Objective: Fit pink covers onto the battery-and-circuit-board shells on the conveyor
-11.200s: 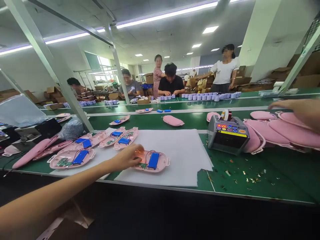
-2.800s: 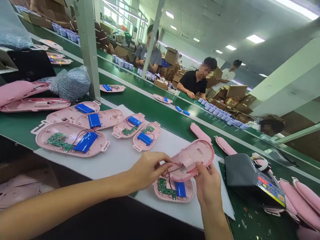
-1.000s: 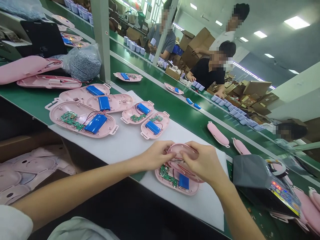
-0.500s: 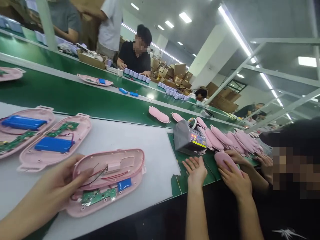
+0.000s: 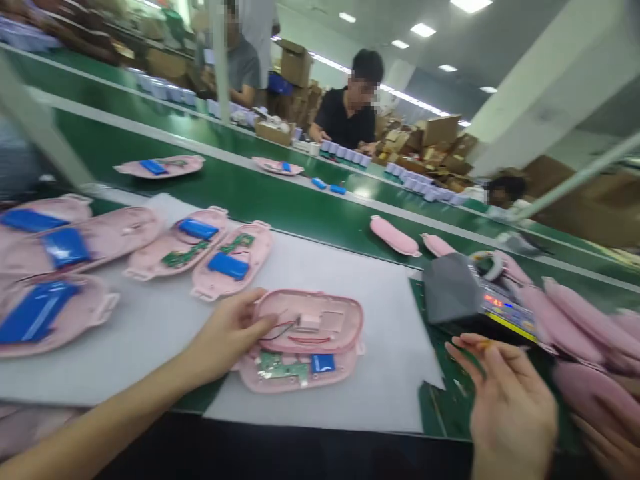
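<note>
My left hand (image 5: 231, 337) is closed on the left end of a pink shell half (image 5: 345, 303), thumb inside by its thin red and black wires. The held half is tilted over a second pink half (image 5: 250, 381), which carries a green circuit board (image 5: 283, 368) and a blue battery (image 5: 323, 363). On the right, my right hand (image 5: 513, 393) pinches a small amber strip (image 5: 484, 345), apparently tape, between thumb and fingertips. That hand is just in front of a grey tape dispenser (image 5: 453, 290) with a lit display.
Several open pink shells (image 5: 233, 263) with batteries and boards lie left on the white sheet (image 5: 380, 400). Closed pink shells (image 5: 570, 320) are piled right, where a co-worker's hand (image 5: 607, 427) holds one. Two loose blue batteries (image 5: 330, 188) lie on the green bench (image 5: 320, 217).
My view has swung left. My right hand has gone from open, palm up, to pinching the amber strip by the dispenser. My left hand still holds the shell half.
</note>
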The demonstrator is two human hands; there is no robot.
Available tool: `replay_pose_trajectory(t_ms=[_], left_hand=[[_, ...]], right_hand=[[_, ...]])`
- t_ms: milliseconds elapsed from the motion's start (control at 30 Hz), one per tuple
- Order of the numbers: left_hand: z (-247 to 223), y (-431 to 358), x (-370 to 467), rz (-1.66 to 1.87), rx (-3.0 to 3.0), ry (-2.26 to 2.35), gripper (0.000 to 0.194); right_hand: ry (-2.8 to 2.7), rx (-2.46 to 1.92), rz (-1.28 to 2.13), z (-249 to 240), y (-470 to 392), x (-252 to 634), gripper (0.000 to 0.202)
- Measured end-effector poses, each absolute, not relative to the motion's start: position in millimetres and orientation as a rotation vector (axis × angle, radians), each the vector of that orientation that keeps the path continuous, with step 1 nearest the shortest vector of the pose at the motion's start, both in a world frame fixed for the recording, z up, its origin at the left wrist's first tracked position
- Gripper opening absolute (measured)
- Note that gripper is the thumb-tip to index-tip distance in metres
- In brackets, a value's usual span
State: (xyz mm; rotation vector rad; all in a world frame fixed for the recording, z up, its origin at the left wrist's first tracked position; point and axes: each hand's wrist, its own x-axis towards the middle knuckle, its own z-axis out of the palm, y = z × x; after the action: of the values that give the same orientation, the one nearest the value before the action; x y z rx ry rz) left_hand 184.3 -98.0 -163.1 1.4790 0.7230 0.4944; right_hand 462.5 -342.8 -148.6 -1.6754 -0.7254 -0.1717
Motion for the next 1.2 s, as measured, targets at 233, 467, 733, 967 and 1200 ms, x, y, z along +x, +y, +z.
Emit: replay_pose_trajectory(t_ms=[233,467,733,967,1200], left_hand=[[-163,-97,182,0.540,1.320,0.560,0.018],[-173,-93,181,0.615,1.359,0.463,0.009],[-175,-94,176,0.589,1.462,0.488,0.011],[-170,-103,174,0.651,1.557,0.541,0.018],[-169,-100,150,0.600,1.988,0.273,0.046]], right_hand=[[-2.015,-1.694,0.114,-100,-195,345,0.019],[-2.253,-1.757,-0.198,-122,-170,342,0.018],[-1.849,-2.103,-0.140,-113,-163,346,0.032],[-1.949,-1.884,0.331,-98,-165,358,0.024],[-2.264,-1.319,-0.717,-146,-219,343,0.007]])
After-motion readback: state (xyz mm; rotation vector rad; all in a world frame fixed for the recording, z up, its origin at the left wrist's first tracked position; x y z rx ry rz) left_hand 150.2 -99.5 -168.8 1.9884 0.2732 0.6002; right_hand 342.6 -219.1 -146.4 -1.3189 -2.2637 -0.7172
